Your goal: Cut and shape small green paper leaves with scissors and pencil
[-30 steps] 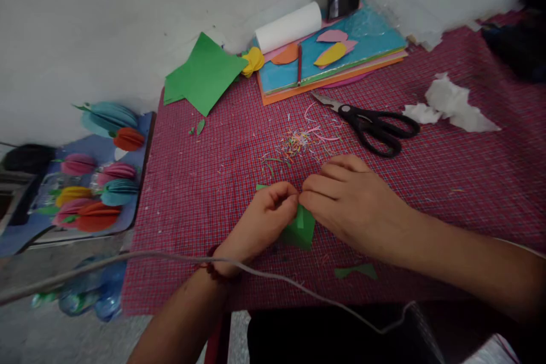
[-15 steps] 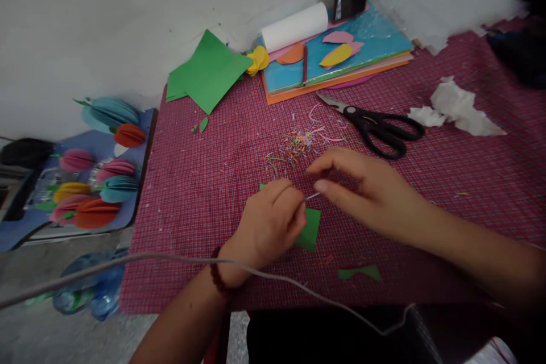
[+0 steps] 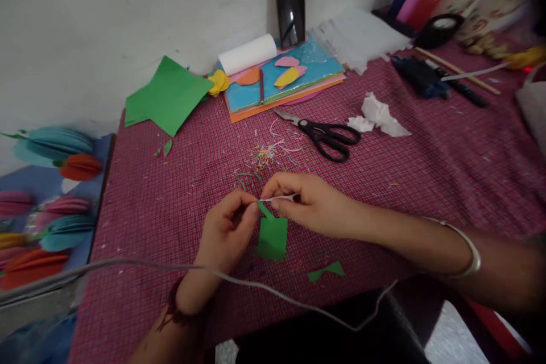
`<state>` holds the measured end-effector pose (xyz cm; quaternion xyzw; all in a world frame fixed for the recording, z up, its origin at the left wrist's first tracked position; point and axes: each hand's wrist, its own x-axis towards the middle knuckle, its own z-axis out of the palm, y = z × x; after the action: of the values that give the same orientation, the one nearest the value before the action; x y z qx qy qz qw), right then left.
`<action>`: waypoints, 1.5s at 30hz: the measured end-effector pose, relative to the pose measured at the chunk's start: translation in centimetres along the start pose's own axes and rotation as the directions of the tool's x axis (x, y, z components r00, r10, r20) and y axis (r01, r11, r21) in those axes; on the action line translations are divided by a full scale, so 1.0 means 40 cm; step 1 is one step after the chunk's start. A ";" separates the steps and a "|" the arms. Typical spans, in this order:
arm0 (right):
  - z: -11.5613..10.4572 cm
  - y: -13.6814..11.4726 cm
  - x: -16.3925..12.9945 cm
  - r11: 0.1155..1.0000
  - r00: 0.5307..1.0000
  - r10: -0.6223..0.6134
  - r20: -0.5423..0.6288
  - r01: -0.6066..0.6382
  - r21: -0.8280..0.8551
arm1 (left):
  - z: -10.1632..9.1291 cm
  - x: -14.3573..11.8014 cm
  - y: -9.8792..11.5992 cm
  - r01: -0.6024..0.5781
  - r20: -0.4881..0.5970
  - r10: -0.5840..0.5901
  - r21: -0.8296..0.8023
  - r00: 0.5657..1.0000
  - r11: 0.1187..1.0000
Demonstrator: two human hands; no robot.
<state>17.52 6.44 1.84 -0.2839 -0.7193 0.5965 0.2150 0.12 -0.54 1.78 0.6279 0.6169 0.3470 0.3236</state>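
Observation:
My left hand (image 3: 228, 230) is closed in a pinch, thumb and forefinger together at one end of a thin white strip (image 3: 273, 199). From the right, my right hand (image 3: 318, 205) pinches the same strip between thumb and fingers. A narrow green paper piece (image 3: 265, 209) hangs just below the left fingertips; whether it is held or only lies there, I cannot tell. Under both hands a green paper square (image 3: 273, 239) lies flat on the checked cloth (image 3: 170, 210). A notched green scrap (image 3: 326, 272) rests closer to the front edge.
Black-handled scissors (image 3: 326, 135) lie beyond my right hand, near paper clippings (image 3: 264, 156) and crumpled white tissue (image 3: 381, 116). Farther back are large green sheets (image 3: 170, 94) and a blue paper stack (image 3: 311, 77). A pale cord (image 3: 273, 291) crosses the foreground.
The view has swung right, bringing more of the table's right side into sight. My hands have drawn closer together, and more of the white strip and green square now shows.

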 end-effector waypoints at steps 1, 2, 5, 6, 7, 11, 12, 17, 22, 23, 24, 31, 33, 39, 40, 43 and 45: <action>0.000 0.002 -0.002 0.998 1.000 -0.023 0.005 0.024 -0.057 | -0.001 0.000 -0.001 0.064 0.018 -0.063 -0.068 0.998 0.996; 0.001 0.004 -0.003 0.993 0.999 -0.039 0.011 0.040 -0.108 | -0.002 0.000 -0.002 0.113 0.038 -0.109 -0.119 0.993 0.986; 0.001 0.007 -0.006 0.977 0.998 -0.067 0.015 0.068 -0.202 | -0.005 0.003 0.000 0.194 0.104 -0.175 -0.203 0.979 0.960; 0.003 0.008 -0.006 0.974 0.998 -0.069 0.016 0.070 -0.214 | -0.005 0.005 0.002 0.215 0.131 -0.190 -0.218 0.973 0.952; 0.005 0.010 -0.005 0.973 0.998 -0.064 0.018 0.066 -0.220 | -0.004 0.006 0.004 0.237 0.159 -0.204 -0.230 0.966 0.944; 0.014 0.019 0.000 0.987 1.000 0.003 0.021 0.000 -0.163 | 0.005 0.006 0.001 0.296 0.223 -0.242 -0.257 0.944 0.920; 0.016 0.020 0.003 0.994 1.000 0.016 0.013 -0.014 -0.111 | 0.008 0.004 -0.002 0.299 0.222 -0.243 -0.269 0.944 0.915; 0.006 0.008 0.018 0.953 0.985 0.171 0.018 -0.169 0.253 | 0.023 -0.004 -0.021 0.128 0.021 -0.128 -0.308 0.992 0.943; -0.005 -0.005 0.017 0.866 0.954 0.290 0.083 -0.298 0.401 | 0.031 0.001 -0.024 -0.381 -0.079 0.393 0.135 0.916 0.915; -0.005 -0.005 0.016 0.857 0.951 0.295 0.093 -0.306 0.414 | 0.031 0.001 -0.023 -0.447 -0.053 0.462 0.181 0.885 0.876; -0.004 -0.005 0.015 0.851 0.950 0.297 0.100 -0.311 0.423 | 0.031 0.000 -0.021 -0.474 -0.046 0.491 0.197 0.870 0.858; 0.007 0.008 0.014 0.942 0.986 0.165 0.020 -0.164 0.294 | 0.022 -0.004 -0.002 0.152 0.003 -0.160 -0.326 0.987 0.933; 0.012 0.014 0.010 0.972 0.996 0.086 -0.021 -0.079 0.220 | 0.019 0.000 0.004 0.252 0.100 -0.232 -0.363 0.968 0.897; 0.020 0.020 -0.003 0.999 0.998 -0.041 -0.037 0.041 -0.003 | 0.029 0.000 0.008 0.327 0.167 -0.283 -0.411 0.945 0.851; 0.020 0.018 -0.005 0.997 0.997 -0.064 -0.044 0.062 -0.055 | 0.031 -0.001 0.006 0.346 0.171 -0.301 -0.440 0.938 0.829; 0.020 0.015 -0.010 0.961 0.985 -0.155 -0.071 0.134 -0.240 | 0.037 -0.001 0.004 0.414 0.204 -0.366 -0.569 0.908 0.711; 0.018 0.014 -0.012 0.910 0.970 -0.238 -0.058 0.202 -0.362 | 0.038 0.001 0.006 0.461 0.249 -0.400 -0.631 0.882 0.624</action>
<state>17.50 5.68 1.17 -0.2646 -0.8302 0.4146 0.2623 1.51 -0.48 1.15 0.3150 0.5664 0.4318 0.6273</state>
